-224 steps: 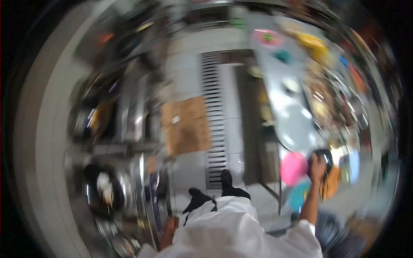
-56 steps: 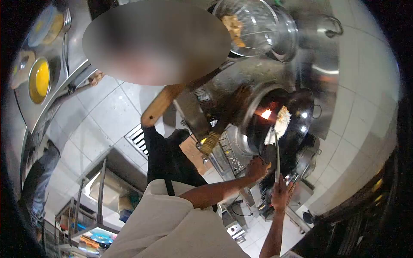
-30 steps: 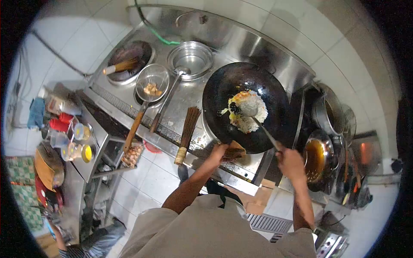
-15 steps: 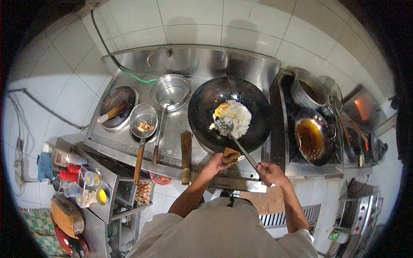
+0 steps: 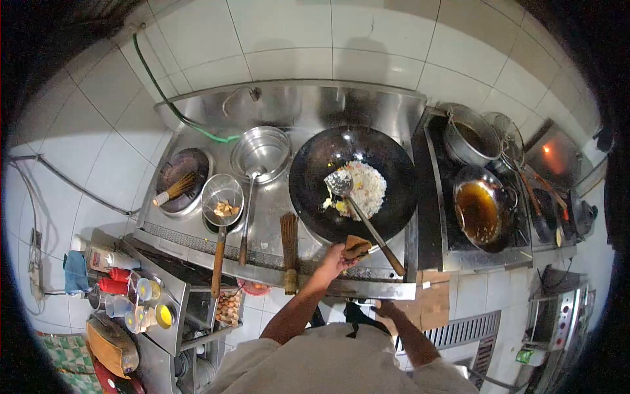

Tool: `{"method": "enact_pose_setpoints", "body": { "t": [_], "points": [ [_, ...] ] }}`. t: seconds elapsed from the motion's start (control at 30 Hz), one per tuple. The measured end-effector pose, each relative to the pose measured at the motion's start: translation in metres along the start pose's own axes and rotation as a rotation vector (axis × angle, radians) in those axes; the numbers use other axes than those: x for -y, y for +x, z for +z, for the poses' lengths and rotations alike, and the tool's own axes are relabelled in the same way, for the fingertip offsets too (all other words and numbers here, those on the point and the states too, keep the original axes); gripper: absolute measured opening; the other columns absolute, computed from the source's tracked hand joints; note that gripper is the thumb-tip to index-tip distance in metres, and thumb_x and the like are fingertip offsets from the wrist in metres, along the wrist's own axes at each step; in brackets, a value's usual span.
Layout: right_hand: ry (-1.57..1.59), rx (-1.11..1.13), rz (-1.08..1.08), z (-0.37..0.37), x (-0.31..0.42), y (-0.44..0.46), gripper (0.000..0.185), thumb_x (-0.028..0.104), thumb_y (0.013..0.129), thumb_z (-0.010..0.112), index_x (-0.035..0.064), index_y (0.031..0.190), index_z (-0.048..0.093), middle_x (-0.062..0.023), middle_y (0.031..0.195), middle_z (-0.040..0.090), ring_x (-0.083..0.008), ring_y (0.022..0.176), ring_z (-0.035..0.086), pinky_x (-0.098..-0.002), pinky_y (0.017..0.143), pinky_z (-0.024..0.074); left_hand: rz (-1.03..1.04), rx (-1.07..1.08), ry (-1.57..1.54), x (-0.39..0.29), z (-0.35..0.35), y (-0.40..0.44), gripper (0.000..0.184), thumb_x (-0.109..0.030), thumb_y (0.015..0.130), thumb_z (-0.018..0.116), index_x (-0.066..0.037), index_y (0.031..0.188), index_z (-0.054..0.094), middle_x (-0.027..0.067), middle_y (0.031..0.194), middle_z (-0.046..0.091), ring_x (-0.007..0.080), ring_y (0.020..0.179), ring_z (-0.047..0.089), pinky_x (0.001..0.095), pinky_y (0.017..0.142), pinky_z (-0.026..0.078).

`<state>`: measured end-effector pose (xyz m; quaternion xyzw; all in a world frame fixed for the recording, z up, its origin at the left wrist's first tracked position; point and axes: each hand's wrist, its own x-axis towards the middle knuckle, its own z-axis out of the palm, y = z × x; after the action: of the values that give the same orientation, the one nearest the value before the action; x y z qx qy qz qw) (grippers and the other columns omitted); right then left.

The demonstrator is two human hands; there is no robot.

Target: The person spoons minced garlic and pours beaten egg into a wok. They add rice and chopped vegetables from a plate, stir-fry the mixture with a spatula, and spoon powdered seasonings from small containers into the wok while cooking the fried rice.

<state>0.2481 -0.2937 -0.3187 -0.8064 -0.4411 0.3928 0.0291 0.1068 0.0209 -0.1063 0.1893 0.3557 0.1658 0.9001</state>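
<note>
The ladle (image 5: 369, 224) leans in the wok (image 5: 315, 190) with no hand on it, its bowl by the white rice (image 5: 371, 190). If the wok tips, rice might spill. The left hand (image 5: 335, 260) grips a brown cloth (image 5: 356, 247) at the near rim; a slip could burn it. I can't tell what the right hand's (image 5: 387, 308) fingers do. A strainer (image 5: 215, 190) on the left holds brown bits (image 5: 226, 209); a pan (image 5: 504, 233) on the right holds brown liquid (image 5: 480, 205).

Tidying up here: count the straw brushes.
2: the front brush lies left of the large wok; the other brush rests in the dark pan, far left. More may be hidden.
</note>
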Motion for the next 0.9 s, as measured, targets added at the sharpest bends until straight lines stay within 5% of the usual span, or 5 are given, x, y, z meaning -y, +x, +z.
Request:
{"method": "enact_pose_setpoints", "body": {
  "t": [0.4, 0.5, 0.63, 0.7, 0.9],
  "points": [
    [-0.044, 0.026, -0.002, 0.092, -0.013, 0.063, 0.050, 0.049, 0.093, 0.056, 0.0104, 0.124, 0.064, -0.0149, 0.102, 0.072, -0.0299, 0.102, 0.066, -0.0413, 0.093, 0.0522, -0.053, -0.006, 0.138, 0.002, -0.021, 0.017, 0.037, -0.030, 0.099, 0.051, -0.001, 0.120, 0.056, 0.0159, 0.105, 0.067, 0.0278, 0.089, 0.068, 0.0456, 0.080, 0.061],
    [0.130, 0.260, 0.107, 0.087, -0.012, 0.064, 0.084, 0.076, 0.084, 0.051, 0.0288, 0.153, 0.039, -0.0111, 0.156, 0.041, -0.0237, 0.144, 0.038, -0.0447, 0.117, 0.0321, -0.044, -0.102, 0.153, -0.002, -0.006, 0.004, 0.034, -0.028, 0.100, 0.049, 0.000, 0.118, 0.056, 0.0134, 0.098, 0.066, 0.0237, 0.080, 0.067, 0.0431, 0.077, 0.063],
    [0.401, 0.081, -0.067, 0.137, -0.045, 0.093, 0.048, 0.050, 0.092, 0.061, 0.0076, 0.115, 0.067, -0.0092, 0.090, 0.071, -0.0274, 0.082, 0.066, -0.0374, 0.077, 0.0526, -0.025, -0.049, 0.139, 0.001, -0.007, 0.006, 0.034, -0.025, 0.101, 0.043, -0.001, 0.121, 0.058, 0.0114, 0.097, 0.066, 0.0209, 0.077, 0.066, 0.0372, 0.072, 0.064],
    [0.257, 0.167, -0.131, 0.135, -0.047, 0.091, 0.074, 0.069, 0.085, 0.054, 0.0246, 0.143, 0.051, -0.0062, 0.122, 0.070, -0.0273, 0.117, 0.062, -0.0415, 0.101, 0.0468, -0.014, -0.065, 0.144, -0.001, -0.001, 0.001, 0.037, -0.024, 0.102, 0.039, -0.002, 0.124, 0.059, 0.0107, 0.100, 0.067, 0.0192, 0.076, 0.067, 0.0337, 0.070, 0.064],
    [0.136, 0.206, 0.005, 0.110, -0.031, 0.094, 0.072, 0.068, 0.085, 0.055, 0.0239, 0.141, 0.051, -0.0064, 0.121, 0.070, -0.0272, 0.116, 0.063, -0.0413, 0.100, 0.0471, -0.001, -0.043, 0.175, -0.005, 0.005, -0.003, 0.037, -0.026, 0.101, 0.042, -0.002, 0.124, 0.059, 0.0118, 0.103, 0.068, 0.0223, 0.084, 0.068, 0.0351, 0.074, 0.063]
  ]
}}
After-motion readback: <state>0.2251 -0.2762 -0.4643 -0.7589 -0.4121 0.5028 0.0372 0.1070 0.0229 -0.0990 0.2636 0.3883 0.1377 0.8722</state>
